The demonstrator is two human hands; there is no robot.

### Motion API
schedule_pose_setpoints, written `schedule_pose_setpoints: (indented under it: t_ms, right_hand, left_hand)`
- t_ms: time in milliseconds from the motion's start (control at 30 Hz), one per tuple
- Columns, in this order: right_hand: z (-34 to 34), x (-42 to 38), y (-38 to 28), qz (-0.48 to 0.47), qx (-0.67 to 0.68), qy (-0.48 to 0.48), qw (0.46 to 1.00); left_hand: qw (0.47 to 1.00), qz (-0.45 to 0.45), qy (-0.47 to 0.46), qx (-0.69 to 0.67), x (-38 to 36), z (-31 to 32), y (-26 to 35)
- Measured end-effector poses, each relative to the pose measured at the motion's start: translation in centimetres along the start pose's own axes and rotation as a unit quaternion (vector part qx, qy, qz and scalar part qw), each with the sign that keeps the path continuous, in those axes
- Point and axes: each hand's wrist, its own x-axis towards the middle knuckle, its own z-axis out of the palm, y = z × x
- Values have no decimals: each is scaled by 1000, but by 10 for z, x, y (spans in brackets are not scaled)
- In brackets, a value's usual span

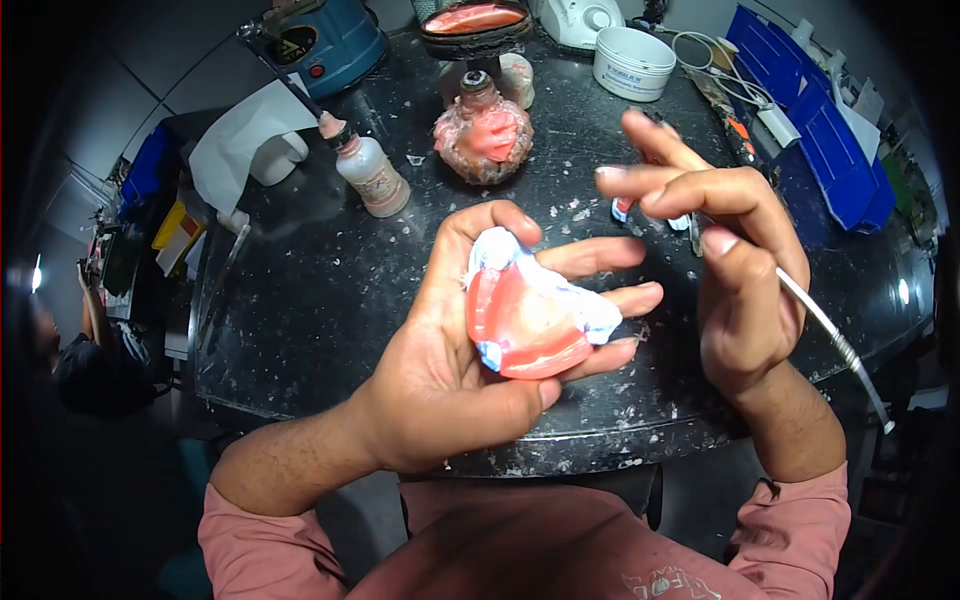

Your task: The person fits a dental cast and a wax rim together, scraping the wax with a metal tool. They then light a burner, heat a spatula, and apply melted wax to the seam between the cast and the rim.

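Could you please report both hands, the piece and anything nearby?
Left hand cradling pink-and-blue piece. Right hand holding slim tool. Small bottle beyond, touching neither.

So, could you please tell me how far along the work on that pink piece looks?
Already in place: a raised pink rim curves along the piece. In hand: the left hand holds the piece; the right hand holds a slim tool away from it. Possibly left: blue-white material shows at both ends and on one corner, though whether that needs more work, I cannot tell.
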Motion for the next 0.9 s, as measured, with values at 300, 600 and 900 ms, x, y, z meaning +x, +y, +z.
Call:
schedule_pose_setpoints:
  t_ms: [300,600,900]
  right_hand:
    - [0,-1,-18,197,189,120,954]
    - [4,-6,2,23,110,103,988]
    - [12,-6,-7,8,135,118,984]
  left_hand:
    - [998,-3,-12,64,0,-6,-3]
    - [977,96,-77,174,3,-14,-6]
    - [975,76,-88,190,-1,-10,-1]
